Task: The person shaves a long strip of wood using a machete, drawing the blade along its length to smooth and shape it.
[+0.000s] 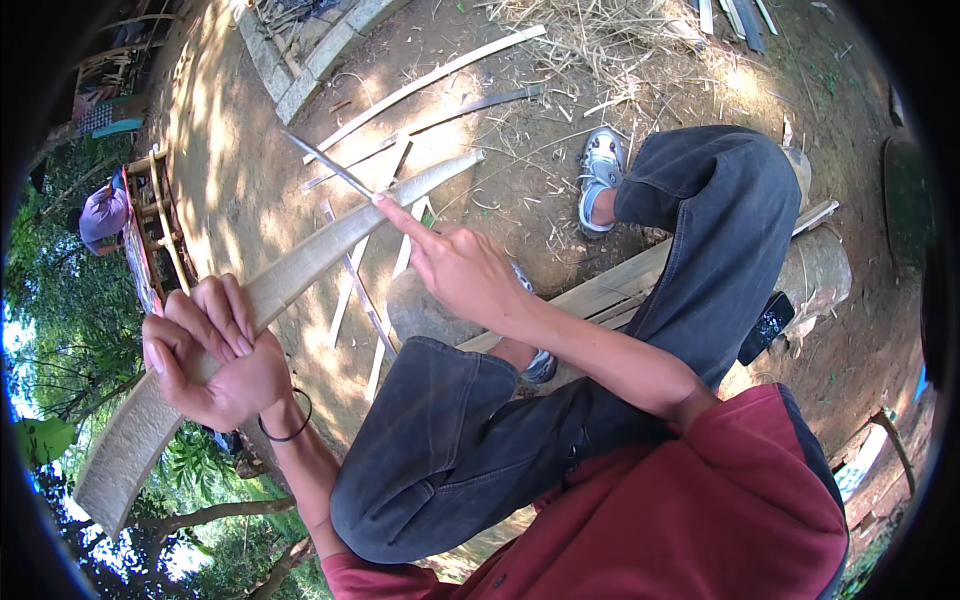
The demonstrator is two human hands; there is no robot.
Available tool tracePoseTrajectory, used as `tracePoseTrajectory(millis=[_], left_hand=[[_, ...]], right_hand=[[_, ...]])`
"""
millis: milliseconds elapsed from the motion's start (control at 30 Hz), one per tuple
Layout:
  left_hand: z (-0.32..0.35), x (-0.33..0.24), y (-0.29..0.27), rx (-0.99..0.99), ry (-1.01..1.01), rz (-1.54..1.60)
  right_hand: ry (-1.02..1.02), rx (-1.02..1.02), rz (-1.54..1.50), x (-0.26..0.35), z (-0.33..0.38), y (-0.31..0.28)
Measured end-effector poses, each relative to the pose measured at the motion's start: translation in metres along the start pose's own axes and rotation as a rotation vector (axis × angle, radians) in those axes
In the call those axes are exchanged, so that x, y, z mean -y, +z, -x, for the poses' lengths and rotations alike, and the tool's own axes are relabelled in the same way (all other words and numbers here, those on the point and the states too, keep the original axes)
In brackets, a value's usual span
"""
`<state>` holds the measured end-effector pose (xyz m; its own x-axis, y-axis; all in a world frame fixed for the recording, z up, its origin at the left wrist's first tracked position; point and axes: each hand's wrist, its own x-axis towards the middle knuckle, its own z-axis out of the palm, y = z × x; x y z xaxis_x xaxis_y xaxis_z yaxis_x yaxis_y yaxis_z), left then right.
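In the head view, the wood strip (330, 245) slants across the left half, its wide end toward eight o'clock and its narrow end near twelve. The knife (330, 165) crosses it near the narrow end, its tip pointing between ten and eleven.

The main risk, I judge, is a slip: the right index finger lies close against the blade where it meets the strip, so a sudden skid could nick that fingertip. If the strip rolled or flexed, which its long unsupported wide end could encourage, the edge might jump or bite too deep. A stroke drawn back toward eight o'clock would bring the blade toward the other hand.

The left hand (220, 350), at nine o'clock, is clenched round the strip, fingers curled over with their tips folded toward the palm; its forearm rises from seven, a dark band (288, 425) at the wrist. The right hand (465, 265), near the centre, appears to grasp the knife, its handle hidden, with the index finger stretched toward ten; that forearm comes in from four, above the trousers (700, 240).
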<state>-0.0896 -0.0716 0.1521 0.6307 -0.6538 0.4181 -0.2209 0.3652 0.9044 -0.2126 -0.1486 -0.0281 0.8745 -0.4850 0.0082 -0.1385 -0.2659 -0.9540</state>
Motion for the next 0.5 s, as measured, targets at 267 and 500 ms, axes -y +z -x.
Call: tracePoseTrajectory(millis=[267,500], left_hand=[[0.003,-0.003,0.006,-0.02,-0.003,-0.028],[0.002,-0.002,0.003,-0.052,0.003,-0.011]], right_hand=[[0.01,-0.024,-0.07,0.001,0.0,-0.002],[0.064,0.015,-0.06,-0.008,-0.006,-0.002]])
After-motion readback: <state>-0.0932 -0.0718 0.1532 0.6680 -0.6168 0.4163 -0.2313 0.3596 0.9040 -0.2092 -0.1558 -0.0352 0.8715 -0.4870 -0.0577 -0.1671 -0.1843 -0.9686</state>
